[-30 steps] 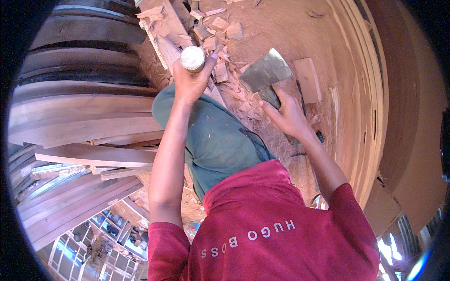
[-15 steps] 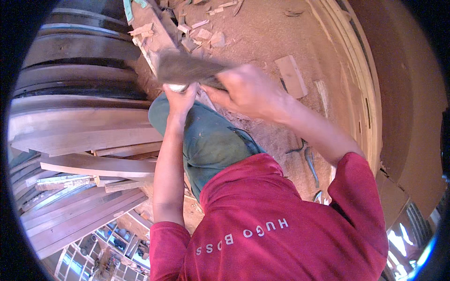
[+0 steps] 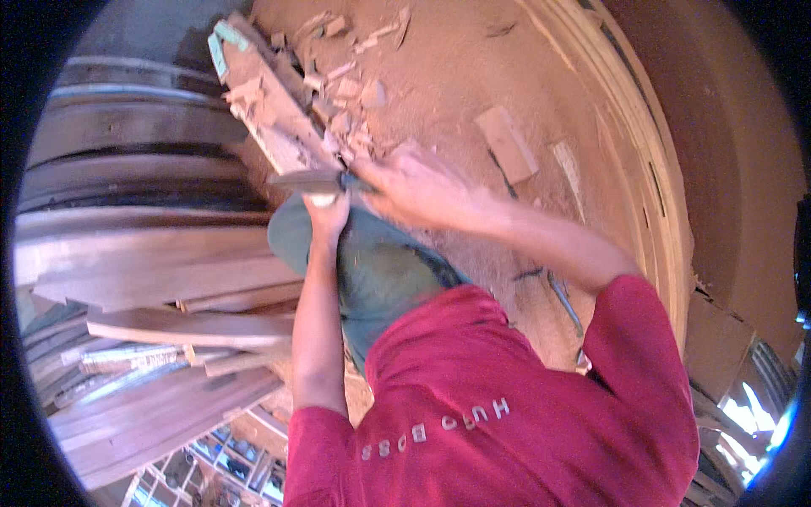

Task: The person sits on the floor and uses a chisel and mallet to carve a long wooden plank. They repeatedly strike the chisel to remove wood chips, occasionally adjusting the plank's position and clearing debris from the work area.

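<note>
My right hand (image 3: 418, 188) is closed around the dark handle of a broad-bladed chopping knife (image 3: 306, 181), whose blade points left and is seen nearly edge-on. Just below the blade, my left hand (image 3: 328, 221) is closed on a pale piece that looks like wood (image 3: 322, 200); only its light end shows, and the blade and fingers hide the rest. Whether the blade touches this piece I cannot tell. Beyond both hands a long wooden plank (image 3: 283, 114) slants away to the upper left, with splintered chips lying on it.
Wood chips (image 3: 359, 89) litter the brown floor right of the plank. A flat wood block (image 3: 507, 144) lies farther right, with a curved metal tool (image 3: 563, 300) nearer me. Stacked curved boards (image 3: 160, 262) fill the left side. Long timbers (image 3: 650, 152) line the right.
The knife has come down and turned from showing its broad side to nearly edge-on, still in my right hand. The view has shifted, so more of the plank's far end shows.
</note>
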`<control>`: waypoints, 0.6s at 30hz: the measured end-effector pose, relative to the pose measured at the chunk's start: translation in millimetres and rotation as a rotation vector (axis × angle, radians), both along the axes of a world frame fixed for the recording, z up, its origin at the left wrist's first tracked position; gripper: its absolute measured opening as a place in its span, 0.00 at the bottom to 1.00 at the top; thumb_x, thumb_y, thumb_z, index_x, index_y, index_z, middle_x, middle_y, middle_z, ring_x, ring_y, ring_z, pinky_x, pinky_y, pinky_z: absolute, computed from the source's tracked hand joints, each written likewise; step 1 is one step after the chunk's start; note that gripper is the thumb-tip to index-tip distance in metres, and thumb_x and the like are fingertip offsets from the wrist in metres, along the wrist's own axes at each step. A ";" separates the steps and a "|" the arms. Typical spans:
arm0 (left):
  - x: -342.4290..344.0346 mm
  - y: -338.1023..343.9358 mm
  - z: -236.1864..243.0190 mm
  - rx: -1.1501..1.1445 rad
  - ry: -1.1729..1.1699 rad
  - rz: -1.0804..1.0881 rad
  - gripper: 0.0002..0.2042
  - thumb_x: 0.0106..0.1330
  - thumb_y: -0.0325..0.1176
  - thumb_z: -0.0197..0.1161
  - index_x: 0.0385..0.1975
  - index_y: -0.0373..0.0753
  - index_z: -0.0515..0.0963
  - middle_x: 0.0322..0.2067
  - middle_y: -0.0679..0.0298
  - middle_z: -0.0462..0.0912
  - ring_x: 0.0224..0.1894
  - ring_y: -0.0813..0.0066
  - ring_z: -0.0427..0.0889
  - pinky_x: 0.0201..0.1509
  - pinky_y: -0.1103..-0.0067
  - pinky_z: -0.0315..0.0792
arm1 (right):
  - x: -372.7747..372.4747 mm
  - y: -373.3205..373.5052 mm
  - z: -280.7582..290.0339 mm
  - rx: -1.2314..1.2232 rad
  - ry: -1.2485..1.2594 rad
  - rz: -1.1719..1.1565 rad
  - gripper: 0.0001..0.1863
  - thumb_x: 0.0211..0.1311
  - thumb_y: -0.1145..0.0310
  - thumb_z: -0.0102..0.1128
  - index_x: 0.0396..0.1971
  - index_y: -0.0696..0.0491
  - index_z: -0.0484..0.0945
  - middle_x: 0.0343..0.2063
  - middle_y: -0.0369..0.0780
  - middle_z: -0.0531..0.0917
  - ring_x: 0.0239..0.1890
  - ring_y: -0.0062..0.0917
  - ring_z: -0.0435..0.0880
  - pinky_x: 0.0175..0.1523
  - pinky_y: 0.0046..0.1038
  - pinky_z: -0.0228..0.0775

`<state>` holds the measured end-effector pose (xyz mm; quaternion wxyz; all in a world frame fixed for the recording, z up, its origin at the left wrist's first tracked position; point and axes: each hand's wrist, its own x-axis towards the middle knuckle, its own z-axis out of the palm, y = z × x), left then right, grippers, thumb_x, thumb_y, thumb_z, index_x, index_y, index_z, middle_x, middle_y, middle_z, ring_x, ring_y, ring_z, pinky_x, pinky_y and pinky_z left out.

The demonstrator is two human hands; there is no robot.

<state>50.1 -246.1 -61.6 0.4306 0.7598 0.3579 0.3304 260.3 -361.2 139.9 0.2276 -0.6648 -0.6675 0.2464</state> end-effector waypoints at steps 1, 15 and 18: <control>3.1 -1.0 5.1 -0.020 -0.019 0.067 0.23 0.51 0.26 0.69 0.48 0.34 0.72 0.48 0.55 0.77 0.53 0.64 0.74 0.63 0.67 0.63 | 0.9 -1.1 -1.6 0.096 0.074 -0.032 0.19 0.60 0.62 0.60 0.47 0.57 0.73 0.24 0.52 0.81 0.30 0.52 0.81 0.35 0.45 0.75; 45.1 44.4 71.9 -0.137 -0.183 0.041 0.11 0.58 0.22 0.65 0.40 0.29 0.78 0.37 0.63 0.83 0.39 0.79 0.80 0.44 0.80 0.74 | 6.4 -6.8 5.7 0.180 0.434 -0.253 0.19 0.59 0.63 0.62 0.49 0.55 0.74 0.30 0.55 0.81 0.35 0.50 0.82 0.37 0.42 0.72; 49.7 42.6 77.3 -0.110 -0.152 -0.001 0.11 0.57 0.22 0.65 0.40 0.29 0.78 0.38 0.63 0.83 0.40 0.77 0.80 0.45 0.79 0.74 | 9.3 -9.3 8.2 0.131 0.445 -0.244 0.20 0.59 0.63 0.62 0.49 0.56 0.74 0.29 0.54 0.81 0.34 0.50 0.82 0.36 0.41 0.72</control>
